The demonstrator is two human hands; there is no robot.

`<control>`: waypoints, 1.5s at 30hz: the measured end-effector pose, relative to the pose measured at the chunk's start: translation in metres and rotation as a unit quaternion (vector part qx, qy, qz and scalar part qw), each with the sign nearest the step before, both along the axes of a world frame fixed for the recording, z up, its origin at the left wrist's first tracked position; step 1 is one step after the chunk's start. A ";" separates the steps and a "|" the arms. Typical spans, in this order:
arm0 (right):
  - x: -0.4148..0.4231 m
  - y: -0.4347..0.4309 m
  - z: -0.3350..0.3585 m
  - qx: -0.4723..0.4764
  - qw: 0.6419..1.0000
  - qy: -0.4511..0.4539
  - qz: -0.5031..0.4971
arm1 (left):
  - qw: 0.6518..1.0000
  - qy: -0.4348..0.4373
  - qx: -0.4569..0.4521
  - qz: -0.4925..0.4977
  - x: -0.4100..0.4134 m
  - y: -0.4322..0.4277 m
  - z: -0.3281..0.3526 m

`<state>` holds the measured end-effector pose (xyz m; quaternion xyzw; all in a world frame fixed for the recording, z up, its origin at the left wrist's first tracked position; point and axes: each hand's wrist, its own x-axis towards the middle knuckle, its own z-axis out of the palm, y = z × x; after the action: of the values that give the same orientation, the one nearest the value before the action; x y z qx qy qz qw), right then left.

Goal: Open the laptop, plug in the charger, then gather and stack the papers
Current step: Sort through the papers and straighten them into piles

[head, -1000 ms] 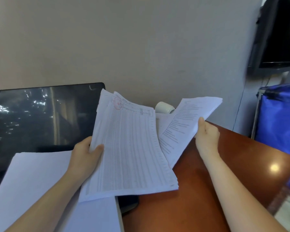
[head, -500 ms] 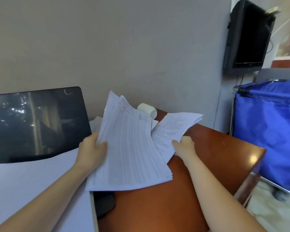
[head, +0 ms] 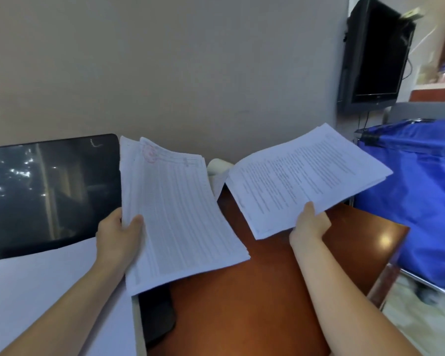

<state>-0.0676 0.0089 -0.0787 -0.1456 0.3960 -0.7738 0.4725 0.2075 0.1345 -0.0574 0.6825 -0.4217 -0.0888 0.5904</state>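
1. Left grip [head: 118,232]: grasps the tabled sheaf [head: 180,222] at its left edge, thumb on the top page, fingers hidden beneath.
2. Right grip [head: 310,224]: grasps the text sheaf [head: 301,176] at its near edge, thumb on top, fingers hidden under the pages.
3. Tabled sheaf: several white pages printed with fine rows and columns, with a red round stamp [head: 149,153] near the far end. Held above the worktop [head: 242,304], left of centre, with its far end raised.
4. Text sheaf: white pages with lines of print, held right of centre and reaching toward the far right. It is apart from the tabled sheaf, with bare worktop showing in the gap.
5. White cylinder [head: 217,165]: at the far edge of the worktop, seen between the two sheaves. What it is cannot be told.
6. Laptop [head: 49,191]: open at far left, with a dark, reflective screen.
7. Blank white sheets [head: 36,291]: near left, covering everything below the screen.
8. Dark object [head: 157,317]: under the near end of the tabled sheaf, too indistinct to name.
9. Worktop: glossy reddish-brown wood.
10. Wall monitor [head: 373,55]: black, mounted far right.
11. Blue fabric cart [head: 421,188]: right of the worktop, on a metal frame.
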 end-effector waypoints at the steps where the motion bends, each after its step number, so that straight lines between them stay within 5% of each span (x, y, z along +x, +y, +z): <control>1: -0.001 0.000 0.001 0.008 1.000 -0.005 -0.001 | 1.000 0.002 0.003 0.008 0.002 0.000 0.001; 5: -0.002 0.003 0.002 0.005 0.998 0.011 0.063 | 0.999 0.018 0.038 -0.021 0.002 0.005 0.006; 8: 0.002 0.010 0.009 0.025 0.984 0.108 0.138 | 0.993 0.006 0.088 -0.076 -0.002 0.007 0.009; 13: 0.010 0.009 0.009 0.032 0.909 0.325 0.258 | 0.982 -0.019 0.149 -0.116 -0.001 0.006 0.011; 19: 0.041 0.020 -0.010 -0.067 0.837 0.445 0.313 | 0.971 -0.002 0.206 -0.122 0.003 -0.002 0.008; 23: 0.054 0.018 -0.018 -0.079 0.732 0.610 0.293 | 0.970 0.020 0.209 -0.120 0.002 -0.006 0.010; 27: 0.062 0.014 -0.023 -0.056 0.587 0.764 0.261 | 0.960 -0.036 0.234 -0.148 -0.002 -0.003 0.008; 29: 0.062 0.011 -0.024 -0.045 0.561 0.792 0.236 | 0.965 -0.080 0.212 -0.130 -0.001 -0.001 0.009; 37: 0.066 -0.019 -0.015 0.030 0.695 0.682 0.225 | 0.974 -0.221 0.024 0.035 0.025 0.007 0.018; 45: 0.112 -0.045 -0.006 0.032 0.740 0.606 0.291 | 0.980 -0.179 0.014 0.082 0.033 0.001 0.002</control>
<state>0.0446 -0.0360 -0.0851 -0.6768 0.5614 -0.3344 0.3390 0.2409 0.1355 -0.0555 0.7275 -0.4617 0.0775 0.5015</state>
